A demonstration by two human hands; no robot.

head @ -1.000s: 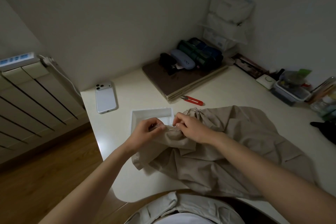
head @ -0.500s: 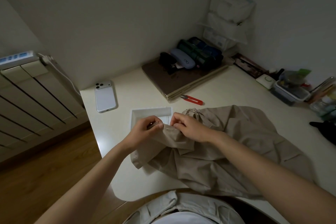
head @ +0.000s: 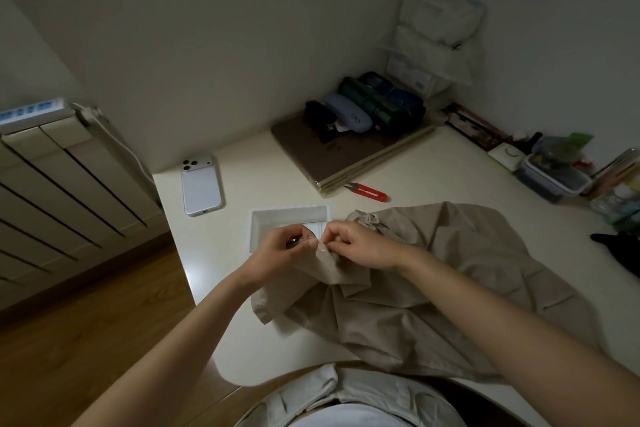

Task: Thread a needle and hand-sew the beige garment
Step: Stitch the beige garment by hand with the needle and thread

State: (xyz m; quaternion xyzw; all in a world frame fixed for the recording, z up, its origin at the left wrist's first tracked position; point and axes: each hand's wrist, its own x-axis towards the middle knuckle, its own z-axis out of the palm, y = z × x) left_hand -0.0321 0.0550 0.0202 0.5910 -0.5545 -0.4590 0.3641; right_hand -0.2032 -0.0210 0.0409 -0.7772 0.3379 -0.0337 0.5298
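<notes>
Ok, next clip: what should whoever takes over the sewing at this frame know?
The left grip pinches a fold of the beige garment; the right grip pinches the same fold beside it, by the white tray. The garment's bulk lies on the table. Beyond the tray lie red thread snips. I cannot make out needle or thread, so threading is unconfirmed. To do: stitch, then snip the thread.

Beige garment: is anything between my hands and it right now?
Nothing visible does. The left hand and the right hand both pinch a raised fold of the beige garment, just in front of the white tray.
</notes>
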